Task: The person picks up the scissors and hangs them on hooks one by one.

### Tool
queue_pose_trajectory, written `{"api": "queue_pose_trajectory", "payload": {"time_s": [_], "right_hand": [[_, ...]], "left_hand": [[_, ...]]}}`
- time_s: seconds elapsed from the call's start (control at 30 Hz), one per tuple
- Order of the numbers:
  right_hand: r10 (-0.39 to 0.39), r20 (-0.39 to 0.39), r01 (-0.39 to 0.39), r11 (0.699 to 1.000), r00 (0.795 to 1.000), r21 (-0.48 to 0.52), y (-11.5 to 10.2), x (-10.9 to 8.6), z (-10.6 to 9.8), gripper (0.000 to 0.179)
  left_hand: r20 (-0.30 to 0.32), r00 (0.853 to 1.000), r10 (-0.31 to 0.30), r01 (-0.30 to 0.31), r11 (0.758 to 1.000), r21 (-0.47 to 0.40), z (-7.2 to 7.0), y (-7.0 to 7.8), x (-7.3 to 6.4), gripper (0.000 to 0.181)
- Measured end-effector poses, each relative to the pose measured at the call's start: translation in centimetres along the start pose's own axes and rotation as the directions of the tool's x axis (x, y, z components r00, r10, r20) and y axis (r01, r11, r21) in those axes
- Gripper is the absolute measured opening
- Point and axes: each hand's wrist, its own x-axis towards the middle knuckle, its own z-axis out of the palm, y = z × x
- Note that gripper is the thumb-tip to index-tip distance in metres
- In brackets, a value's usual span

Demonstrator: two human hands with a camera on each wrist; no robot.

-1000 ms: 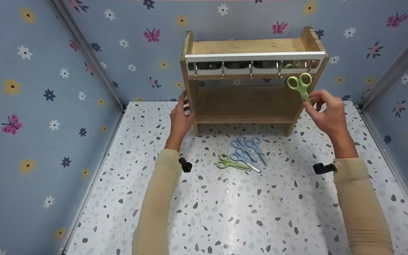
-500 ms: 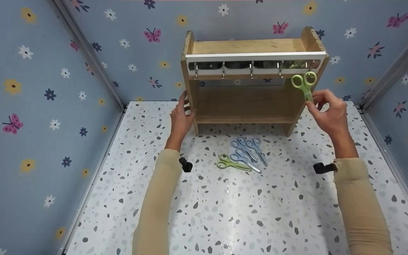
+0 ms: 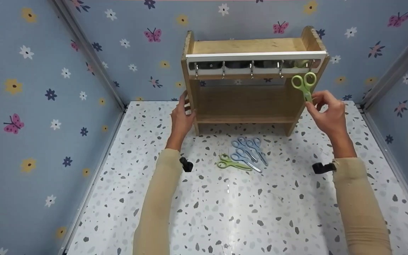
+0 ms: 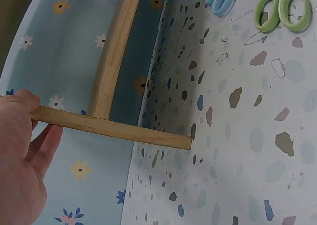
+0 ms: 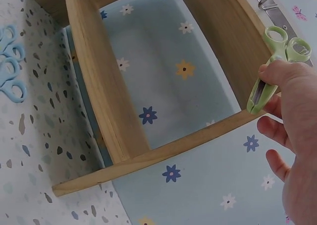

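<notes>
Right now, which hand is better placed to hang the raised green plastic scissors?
Right, I'd say: the right hand pinches the raised green plastic scissors near the rightmost silver metal hook. The left hand grips the opposite side of the wooden rack.

Glare streak on tabletop [image 3: 229,209]; wrist views dimmer.

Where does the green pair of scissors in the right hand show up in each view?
Head: right of centre, the green scissors, handles up near the rightmost hook, in the right hand.
Left wrist: not in it; the green handles at top right belong to another pair, lying on the table.
Right wrist: upper right, the green scissors again.
Shared landmark: the wooden shelf.
</notes>
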Motion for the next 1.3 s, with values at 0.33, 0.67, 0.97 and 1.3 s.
{"api": "queue_pose_trajectory", "payload": {"time_s": [0.33,0.67,0.97,1.3], "right_hand": [[0.037,0.009,-0.037,0.999,0.999,-0.011,0.5,-0.16,0.26,0.017],[0.086,0.015,-0.085,0.995,0.996,-0.042,0.52,-0.58,0.57,0.021],[0.112,-0.008,-0.112,0.993,0.994,-0.034,0.96,-0.56,0.95,0.022],[0.091,-0.015,-0.091,0.996,0.996,-0.004,0.87,-0.7,0.98,0.021]], "left_hand": [[0.006,1.0,-0.013,0.012,1.0,0.01,0.18,0.05,0.18,0.077],[-0.003,1.0,-0.019,0.019,0.999,0.027,0.27,0.01,0.19,0.076],[-0.002,1.0,-0.016,0.016,1.0,0.025,0.19,-0.11,0.23,0.076],[0.0,1.0,-0.029,0.029,0.999,0.029,0.19,0.0,0.17,0.077]]}}
